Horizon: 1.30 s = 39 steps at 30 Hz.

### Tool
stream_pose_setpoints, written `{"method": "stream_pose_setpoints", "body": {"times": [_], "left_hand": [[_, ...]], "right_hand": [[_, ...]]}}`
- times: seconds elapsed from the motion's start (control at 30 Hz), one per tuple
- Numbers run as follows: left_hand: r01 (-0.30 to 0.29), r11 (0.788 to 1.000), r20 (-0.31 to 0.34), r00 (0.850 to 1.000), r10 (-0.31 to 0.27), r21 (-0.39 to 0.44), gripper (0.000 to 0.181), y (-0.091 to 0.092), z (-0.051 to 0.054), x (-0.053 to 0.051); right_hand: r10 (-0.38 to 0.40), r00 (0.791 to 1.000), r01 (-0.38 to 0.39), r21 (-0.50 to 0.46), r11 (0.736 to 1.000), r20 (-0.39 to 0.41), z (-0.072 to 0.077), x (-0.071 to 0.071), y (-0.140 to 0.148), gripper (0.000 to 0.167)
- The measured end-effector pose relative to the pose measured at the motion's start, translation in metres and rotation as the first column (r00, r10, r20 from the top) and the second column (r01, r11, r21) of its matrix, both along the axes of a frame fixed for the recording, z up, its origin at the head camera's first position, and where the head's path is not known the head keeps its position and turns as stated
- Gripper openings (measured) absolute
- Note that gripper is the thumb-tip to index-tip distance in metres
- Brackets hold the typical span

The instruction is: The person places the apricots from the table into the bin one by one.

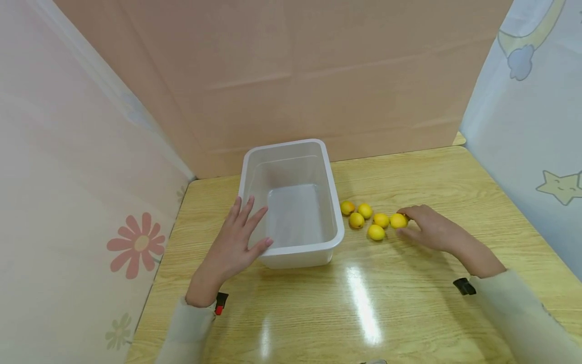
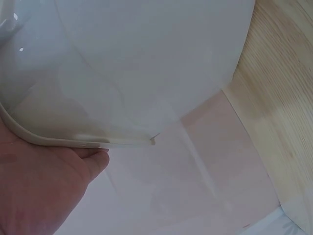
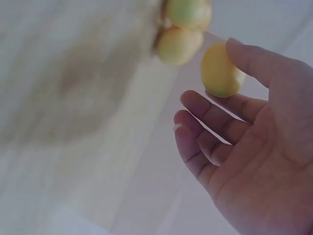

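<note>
A white plastic bin (image 1: 291, 250) stands on the wooden table. My left hand (image 1: 236, 242) rests on its near left corner, fingers spread and mostly straight over the rim, the thumb on the near edge. In the left wrist view the hand (image 2: 46, 181) lies against the bin's rim (image 2: 63, 142). To the right of the bin, my right hand (image 1: 429, 227) pinches a small yellow fruit (image 1: 398, 221) between thumb and index finger; its other fingers are loosely bent, as the right wrist view shows around the fruit (image 3: 217, 71). Several similar yellow fruits (image 1: 356, 220) lie between bin and hand.
A peach-coloured cloth (image 1: 291, 76) hangs behind the table (image 1: 409, 308). Patterned panels stand at the left (image 1: 82, 192) and right (image 1: 541, 141). At the front edge a small part of some object (image 1: 376, 362) shows.
</note>
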<state>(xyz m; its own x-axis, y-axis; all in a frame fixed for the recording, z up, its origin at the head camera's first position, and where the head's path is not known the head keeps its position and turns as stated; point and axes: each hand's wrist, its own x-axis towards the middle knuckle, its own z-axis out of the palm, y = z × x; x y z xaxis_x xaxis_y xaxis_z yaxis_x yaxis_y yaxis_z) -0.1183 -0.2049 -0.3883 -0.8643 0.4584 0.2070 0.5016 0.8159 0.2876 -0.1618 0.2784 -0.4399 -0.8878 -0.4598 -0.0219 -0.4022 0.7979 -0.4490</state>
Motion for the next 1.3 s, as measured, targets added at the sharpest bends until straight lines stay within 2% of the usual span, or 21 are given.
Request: {"method": "stream_pose_setpoints", "body": {"times": [0.57,1.0,1.3], "left_hand": [[0.008,1.000,-0.010,1.000,-0.008,-0.002,0.079,-0.001,0.000,0.000],[0.021,1.000,-0.014,1.000,-0.021,0.013,0.082,-0.001,-0.001,0.000],[0.024,0.999,-0.014,1.000,-0.023,0.024,0.083,-0.001,-0.001,-0.001]], "right_hand": [[0.052,0.996,-0.051,0.013,0.999,-0.071,0.055,-0.004,-0.023,0.041],[0.085,0.990,-0.085,0.010,0.996,-0.109,0.087,-0.007,-0.046,0.045],[0.111,0.987,-0.112,0.000,0.994,-0.115,0.103,-0.011,-0.066,0.046]]}}
